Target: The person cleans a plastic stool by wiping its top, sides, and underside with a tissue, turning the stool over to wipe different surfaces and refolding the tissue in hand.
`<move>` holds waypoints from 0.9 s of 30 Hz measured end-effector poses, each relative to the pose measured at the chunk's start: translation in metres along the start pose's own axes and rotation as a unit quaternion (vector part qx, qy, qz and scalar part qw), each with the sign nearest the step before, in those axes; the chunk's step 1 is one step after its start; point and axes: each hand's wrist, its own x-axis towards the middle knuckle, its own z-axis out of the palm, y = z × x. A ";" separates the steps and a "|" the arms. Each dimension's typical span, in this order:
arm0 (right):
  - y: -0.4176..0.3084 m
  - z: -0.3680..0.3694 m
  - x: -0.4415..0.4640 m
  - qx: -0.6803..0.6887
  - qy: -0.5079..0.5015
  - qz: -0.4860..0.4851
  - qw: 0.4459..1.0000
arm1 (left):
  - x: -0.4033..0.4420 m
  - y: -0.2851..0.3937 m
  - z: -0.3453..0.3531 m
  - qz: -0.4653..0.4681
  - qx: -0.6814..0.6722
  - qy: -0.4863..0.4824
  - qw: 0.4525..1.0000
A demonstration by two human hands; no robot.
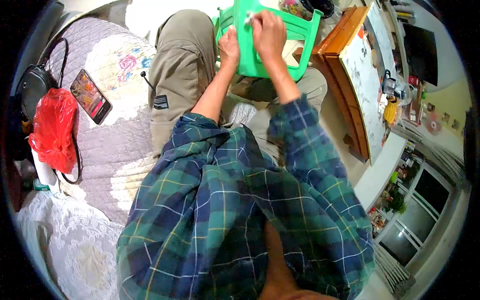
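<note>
The right hand point(270, 35) pinches a small white thing point(248, 19) over the green stool point(247, 56), whose left edge the left hand point(229, 49) grips.

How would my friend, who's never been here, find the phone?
Look at the quilted cover on the person's left. On it, right of the shiny red bag, lies the phone, slanting, screen lit. Unlike the crumpled bag, it's a flat, dark-edged rectangle.

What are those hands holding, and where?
The left hand grips the green plastic stool by its side edge; the right hand pinches something small and whitish, too blurred to name.
</note>
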 end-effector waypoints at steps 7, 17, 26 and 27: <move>-0.030 -0.058 -0.128 0.031 -0.066 0.064 0.995 | 0.003 -0.031 -0.001 -0.017 -0.009 -0.036 0.999; -0.030 -0.052 -0.132 0.105 0.002 0.146 0.984 | 0.007 -0.027 -0.005 -0.004 -0.041 -0.053 0.998; 0.051 -0.074 -0.133 -0.018 0.105 0.276 0.955 | -0.011 0.001 -0.003 -0.031 0.000 -0.033 0.999; 0.045 -0.069 -0.134 -0.017 0.106 0.274 0.956 | -0.009 -0.001 -0.003 -0.024 -0.032 -0.025 0.999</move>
